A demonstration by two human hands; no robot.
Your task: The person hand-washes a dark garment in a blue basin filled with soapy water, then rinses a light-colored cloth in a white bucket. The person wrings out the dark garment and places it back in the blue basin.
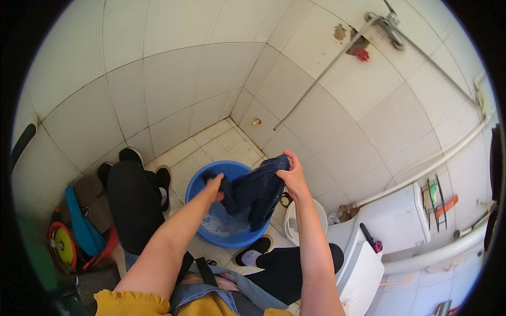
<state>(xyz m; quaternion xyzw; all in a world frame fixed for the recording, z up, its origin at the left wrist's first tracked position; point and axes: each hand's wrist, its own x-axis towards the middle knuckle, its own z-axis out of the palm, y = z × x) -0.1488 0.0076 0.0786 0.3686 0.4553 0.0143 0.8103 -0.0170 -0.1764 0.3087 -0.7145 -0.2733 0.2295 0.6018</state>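
Observation:
A wet dark navy garment (pixel 263 187) is stretched between my two hands over a round blue plastic basin (pixel 253 239). My right hand (pixel 293 177) pinches its raised upper corner above the basin's right rim. My left hand (pixel 215 187), a little blurred, grips a bunched part of the cloth at the basin's left side. The garment's lower folds hang into the basin and hide part of its inside. Foamy, whitish water (pixel 225 225) shows at the bottom.
Right of the basin stands a white bucket (pixel 287 231), near a floor drain (pixel 285 200). A white toilet (pixel 365 272) with a black-and-pink brush (pixel 371 239) is farther right. Shoes (pixel 130 156) and a teal item (pixel 81 223) lie left. A shower hose (pixel 324 75) hangs on the tiled wall.

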